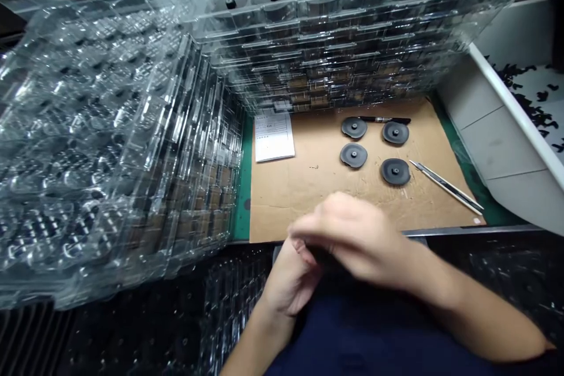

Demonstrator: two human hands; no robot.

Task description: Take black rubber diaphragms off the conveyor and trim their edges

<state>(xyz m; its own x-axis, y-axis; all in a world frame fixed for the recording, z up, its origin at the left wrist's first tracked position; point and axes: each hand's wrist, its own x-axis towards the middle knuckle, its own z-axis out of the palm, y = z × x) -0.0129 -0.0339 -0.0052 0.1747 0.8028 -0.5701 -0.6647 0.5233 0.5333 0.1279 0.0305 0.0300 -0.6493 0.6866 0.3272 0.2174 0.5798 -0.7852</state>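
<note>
Well, your left hand (288, 279) is sitting low in front of you with its palm turned inward, while your right hand (352, 241) is lying across it from the right, its curled fingers blurred by motion. A small dark object (321, 255) is showing between the two hands, just above your navy blue top (365, 335) and just short of the near edge of a flat brown cardboard sheet (317, 200). Its shape is too hidden to make out. Your fingers are drawn close around it rather than spread, but you cannot tell from this view whether they are pinching it or only cupping it.

Beyond your hands, four round dark grey discs with raised central hubs (353, 155) are lying on the cardboard in two rows, well apart from one another. A black marker pen (383, 120) is lying just behind the back pair, and a slim silver snap-off utility knife (445, 188) is lying to the right of the front pair. A white printed paper sheet (274, 137) is resting at the back left of the cardboard, beside a strip of green mat (242, 188). Tall stacks of clear plastic blister trays (101, 129) are rising along the left and back, and a white bin holding black scraps (506, 123) is standing on the right
</note>
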